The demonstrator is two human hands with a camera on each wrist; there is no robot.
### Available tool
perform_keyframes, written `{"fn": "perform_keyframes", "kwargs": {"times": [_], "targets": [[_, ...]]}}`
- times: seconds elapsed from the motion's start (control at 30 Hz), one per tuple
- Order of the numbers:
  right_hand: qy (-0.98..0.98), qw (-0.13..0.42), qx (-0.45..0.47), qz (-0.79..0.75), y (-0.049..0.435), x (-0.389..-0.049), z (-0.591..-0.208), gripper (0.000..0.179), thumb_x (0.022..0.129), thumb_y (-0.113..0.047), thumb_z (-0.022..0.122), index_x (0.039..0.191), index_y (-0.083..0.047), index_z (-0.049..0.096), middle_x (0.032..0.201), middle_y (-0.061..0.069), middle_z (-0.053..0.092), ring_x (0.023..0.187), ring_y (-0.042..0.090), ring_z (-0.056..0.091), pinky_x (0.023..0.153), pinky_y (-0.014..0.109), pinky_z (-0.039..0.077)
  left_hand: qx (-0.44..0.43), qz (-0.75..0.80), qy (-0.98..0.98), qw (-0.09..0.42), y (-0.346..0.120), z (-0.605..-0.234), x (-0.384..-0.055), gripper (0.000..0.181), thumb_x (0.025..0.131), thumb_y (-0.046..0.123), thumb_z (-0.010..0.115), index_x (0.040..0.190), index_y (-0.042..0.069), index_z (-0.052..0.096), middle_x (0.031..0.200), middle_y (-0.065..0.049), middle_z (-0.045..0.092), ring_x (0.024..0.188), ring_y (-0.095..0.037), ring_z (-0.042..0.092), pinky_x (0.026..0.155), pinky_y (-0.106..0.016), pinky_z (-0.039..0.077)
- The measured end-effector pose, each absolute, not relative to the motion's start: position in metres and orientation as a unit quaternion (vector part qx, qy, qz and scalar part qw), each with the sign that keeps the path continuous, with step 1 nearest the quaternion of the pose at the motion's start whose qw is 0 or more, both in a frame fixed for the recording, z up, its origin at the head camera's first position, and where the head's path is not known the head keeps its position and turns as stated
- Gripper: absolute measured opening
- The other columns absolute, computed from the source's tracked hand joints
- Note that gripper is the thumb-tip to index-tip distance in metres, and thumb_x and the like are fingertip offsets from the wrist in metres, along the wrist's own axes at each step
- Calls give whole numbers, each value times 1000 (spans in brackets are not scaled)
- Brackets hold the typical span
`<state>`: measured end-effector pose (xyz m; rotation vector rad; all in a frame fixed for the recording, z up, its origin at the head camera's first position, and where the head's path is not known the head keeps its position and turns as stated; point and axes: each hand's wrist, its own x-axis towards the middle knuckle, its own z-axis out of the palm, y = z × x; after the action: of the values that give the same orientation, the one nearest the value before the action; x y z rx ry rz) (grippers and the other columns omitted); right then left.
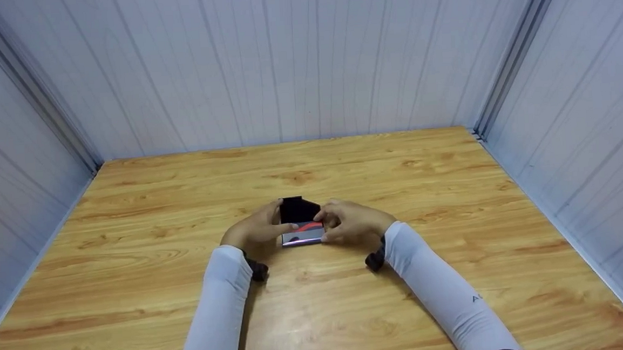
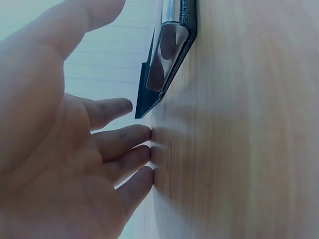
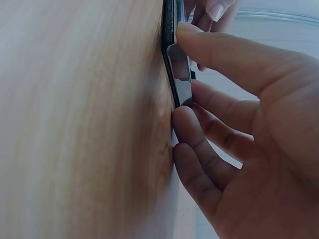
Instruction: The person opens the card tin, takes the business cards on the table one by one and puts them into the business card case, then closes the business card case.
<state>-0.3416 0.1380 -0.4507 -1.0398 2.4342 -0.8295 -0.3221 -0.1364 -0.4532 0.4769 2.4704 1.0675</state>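
A flat card case [image 1: 303,236] with a mirror-like silver face lies on the wooden table, a black flap [image 1: 298,209] standing out on its far side. In the left wrist view its dark textured backing [image 2: 187,15] and shiny metal end show. My left hand [image 1: 258,225] is at its left side, thumb reaching over the silver face and other fingers fairly straight, the lower ones touching the tabletop. From the right, my right hand [image 1: 353,219] pinches the case's edge between thumb and curled forefinger. In the right wrist view, its lower fingertips [image 3: 185,117] rest by the table.
A wood-grain table [image 1: 320,315] spreads around the hands. Pale panelled walls [image 1: 294,62] enclose it at the back and both sides. Dark wrist-worn devices [image 1: 375,260] sit below each wrist, close above the tabletop.
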Motion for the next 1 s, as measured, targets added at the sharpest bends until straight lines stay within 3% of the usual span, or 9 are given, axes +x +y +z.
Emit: {"fn": "perform_keyframes", "kwargs": {"times": [0.5, 0.7, 1.0], "targets": [[860, 197, -361, -302, 140, -342, -453, 49, 92, -26, 76, 134, -5, 61, 121, 6, 52, 104, 19, 56, 90, 34, 50, 168, 417, 874, 184, -141, -456, -323, 88, 102, 45, 56, 161, 4, 6, 165, -17, 15, 150, -33, 17, 119, -52, 19], [865, 191, -363, -289, 138, -343, -455, 51, 92, -27, 76, 135, -5, 61, 121, 7, 52, 103, 18, 57, 90, 33, 50, 163, 460, 858, 163, -144, -456, -324, 82, 103, 41, 57, 162, 8, 11, 163, -15, 24, 147, -32, 26, 117, -52, 25], [863, 198, -352, -303, 139, -342, -454, 51, 91, -25, 77, 135, -5, 61, 119, 7, 51, 102, 18, 56, 89, 33, 50, 176, 449, 872, 82, -142, -456, -330, 71, 101, 33, 61, 158, 8, 27, 146, -18, 43, 135, -35, 44, 107, -51, 41]]}}
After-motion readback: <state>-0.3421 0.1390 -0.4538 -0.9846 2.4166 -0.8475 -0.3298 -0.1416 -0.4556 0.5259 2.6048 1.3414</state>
